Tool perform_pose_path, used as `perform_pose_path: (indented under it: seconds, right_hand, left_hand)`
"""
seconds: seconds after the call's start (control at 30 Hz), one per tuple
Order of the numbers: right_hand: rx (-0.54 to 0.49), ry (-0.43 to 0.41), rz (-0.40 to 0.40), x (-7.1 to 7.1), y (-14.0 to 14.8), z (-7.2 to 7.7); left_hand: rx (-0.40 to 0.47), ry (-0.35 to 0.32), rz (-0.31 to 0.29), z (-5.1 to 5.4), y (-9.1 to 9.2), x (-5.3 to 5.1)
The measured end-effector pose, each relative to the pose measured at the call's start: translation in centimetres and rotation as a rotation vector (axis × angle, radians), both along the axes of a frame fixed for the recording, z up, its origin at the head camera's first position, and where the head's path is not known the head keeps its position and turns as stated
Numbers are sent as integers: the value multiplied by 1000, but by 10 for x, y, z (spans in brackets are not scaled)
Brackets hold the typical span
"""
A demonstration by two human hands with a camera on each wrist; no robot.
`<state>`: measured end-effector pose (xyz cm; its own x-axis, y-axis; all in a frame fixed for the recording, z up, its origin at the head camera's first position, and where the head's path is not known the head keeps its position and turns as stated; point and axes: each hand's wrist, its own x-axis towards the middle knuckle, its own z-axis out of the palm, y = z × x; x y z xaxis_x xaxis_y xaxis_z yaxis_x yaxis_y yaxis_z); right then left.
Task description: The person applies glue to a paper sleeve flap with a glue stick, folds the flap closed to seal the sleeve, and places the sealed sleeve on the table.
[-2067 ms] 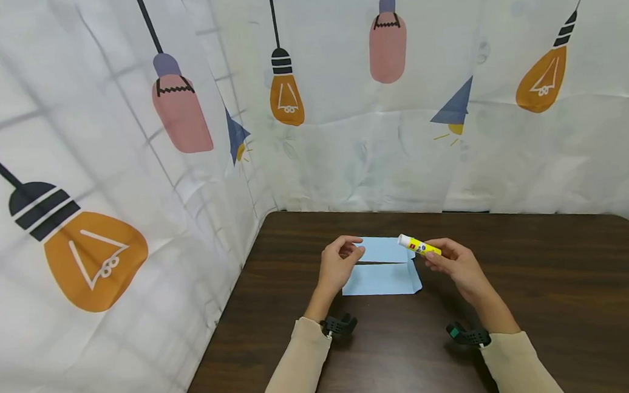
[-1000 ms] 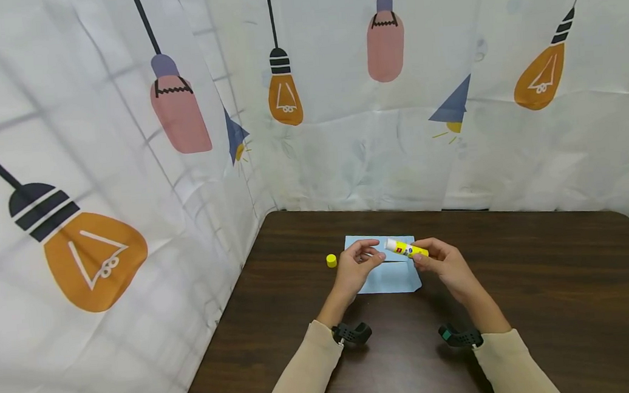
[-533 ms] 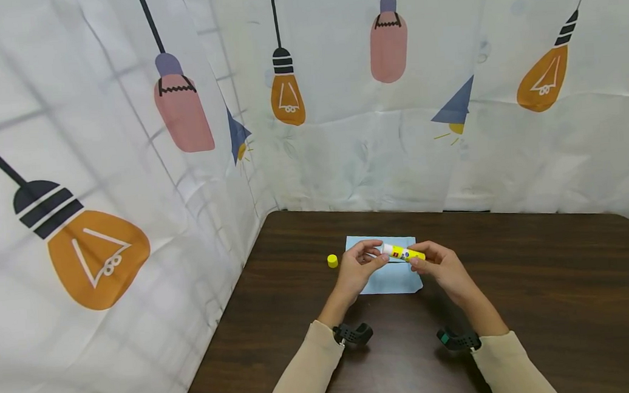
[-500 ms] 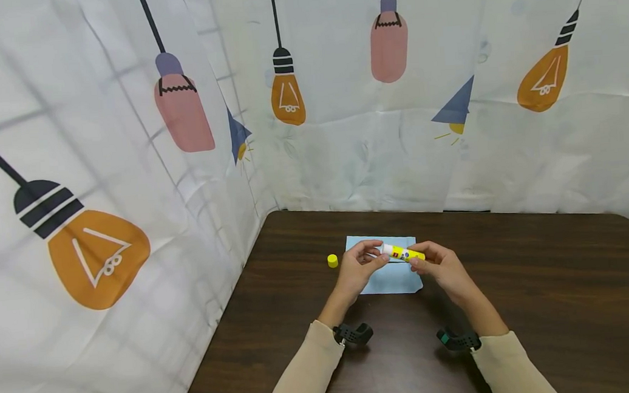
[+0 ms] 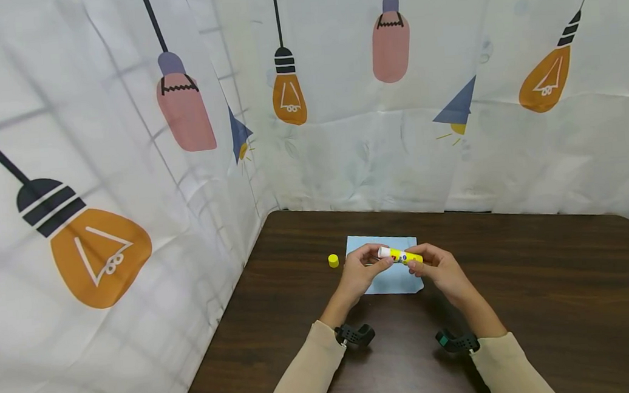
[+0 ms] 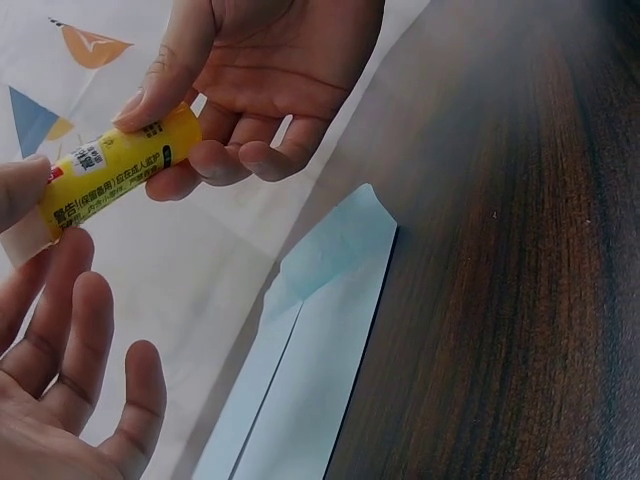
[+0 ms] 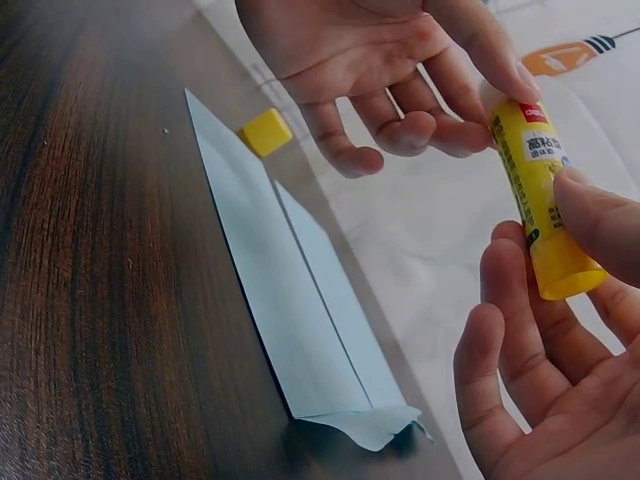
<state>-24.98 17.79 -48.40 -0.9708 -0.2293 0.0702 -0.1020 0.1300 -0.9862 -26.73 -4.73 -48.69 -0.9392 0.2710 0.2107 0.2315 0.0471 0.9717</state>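
Yellow cap [image 5: 333, 261]: appears upright on the dark table [image 5: 561, 276], near the left end of the blue paper [image 5: 394, 283] and off it. The left hand [image 5: 359, 275] is the nearer hand.

Left hand: pinches the white end of the glue stick [image 5: 402, 256] between thumb and fingers. In the left wrist view, the outer fingers stand clear of the barrel.

Blue paper: lies folded on the table below the glue stick, with a lengthwise seam. In the right wrist view, the flap at its right end curls up.

Glue stick: held in the air over the paper, apart from it, spanning the gap between the hands. Its long axis runs crosswise, white end left and yellow base right; in the head view the base sits slightly lower. Each hand has one end, so this shared axis is judged to govern any turn or pull. The left fingers cover part of the white end; whether adhesive protrudes cannot be told.

Right hand [image 5: 439, 267]: pinches the yellow barrel toward its base with thumb and fingers. In the right wrist view, the base rim projects past the thumb.
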Motion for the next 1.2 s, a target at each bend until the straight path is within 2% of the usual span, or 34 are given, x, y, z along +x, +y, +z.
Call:
perform_pose_path:
  seconds: [0.3, 0.57, 1.2]
  right_hand:
    - [11, -8, 7, -1, 1, 0]
    - [-20, -43, -16, 0, 4, 2]
    - [7, -50, -21, -3, 7, -3]
  left_hand:
    - [-8, 0, 12, 0, 0, -1]
    - [17, -28, 85, 4, -2, -1]
    - [17, -21, 60, 2, -2, -1]
